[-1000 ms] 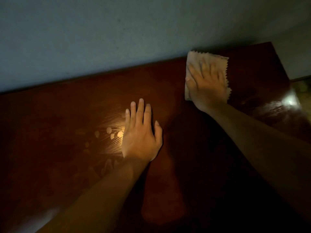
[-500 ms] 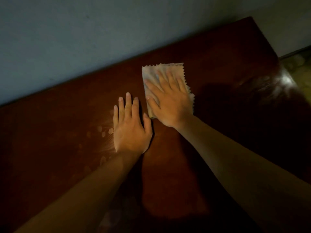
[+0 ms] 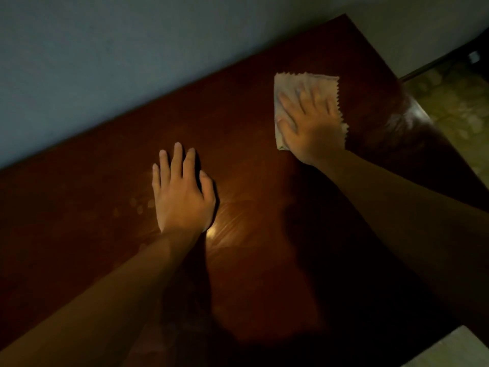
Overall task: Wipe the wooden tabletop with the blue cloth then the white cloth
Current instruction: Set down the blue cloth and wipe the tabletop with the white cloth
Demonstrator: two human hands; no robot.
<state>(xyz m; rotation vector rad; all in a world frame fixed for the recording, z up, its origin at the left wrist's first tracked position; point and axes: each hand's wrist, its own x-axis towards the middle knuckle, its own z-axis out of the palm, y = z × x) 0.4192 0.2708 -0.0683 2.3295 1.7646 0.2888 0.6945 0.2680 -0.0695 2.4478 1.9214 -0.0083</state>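
Observation:
A dark reddish wooden tabletop [image 3: 251, 186] fills most of the view in dim light. A white cloth [image 3: 296, 83] with zigzag edges lies flat on it at the back right. My right hand [image 3: 309, 120] presses down on the cloth with straight, spread fingers. My left hand [image 3: 182, 192] rests flat on the bare wood near the middle, fingers straight and together. A bright glare and faint wipe streaks show just right of the left wrist. No blue cloth is in view.
A pale wall [image 3: 132, 62] runs along the table's back edge. The table's right end drops to a patterned floor [image 3: 455, 107]. A light-coloured corner [image 3: 460, 348] shows at the bottom right.
My right hand has slid the white cloth back to the right, away from my left hand. The left hand stays flat in the same spot on the wood.

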